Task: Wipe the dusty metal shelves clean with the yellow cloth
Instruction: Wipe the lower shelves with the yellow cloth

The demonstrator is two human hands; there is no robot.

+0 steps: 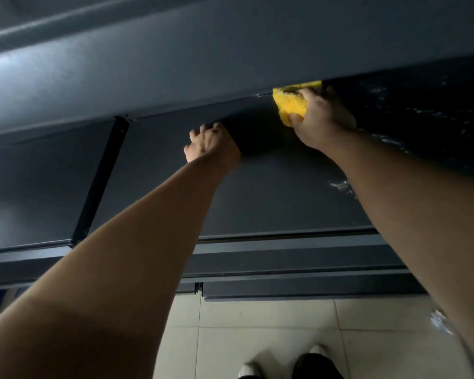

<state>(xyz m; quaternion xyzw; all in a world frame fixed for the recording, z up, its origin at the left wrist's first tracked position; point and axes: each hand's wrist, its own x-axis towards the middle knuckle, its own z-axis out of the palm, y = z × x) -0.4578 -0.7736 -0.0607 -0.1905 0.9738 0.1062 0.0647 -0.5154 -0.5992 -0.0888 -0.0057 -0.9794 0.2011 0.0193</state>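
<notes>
Right hand (pixel 322 116) grips the bunched cloth (pixel 290 103), pressing it at the back of the dark shelf (pixel 257 192) — just under the shelf above. Left hand (pixel 211 144) rests loosely curled and empty on the same shelf, near the cloth — pale dust streaks lie to the right.

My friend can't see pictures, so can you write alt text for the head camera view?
A person's right hand presses a yellow cloth onto a dark metal shelf, far back under the shelf above. The left hand, empty and loosely curled, rests on the same shelf. Wet streaks shine at right; pale floor tiles lie below.
</notes>
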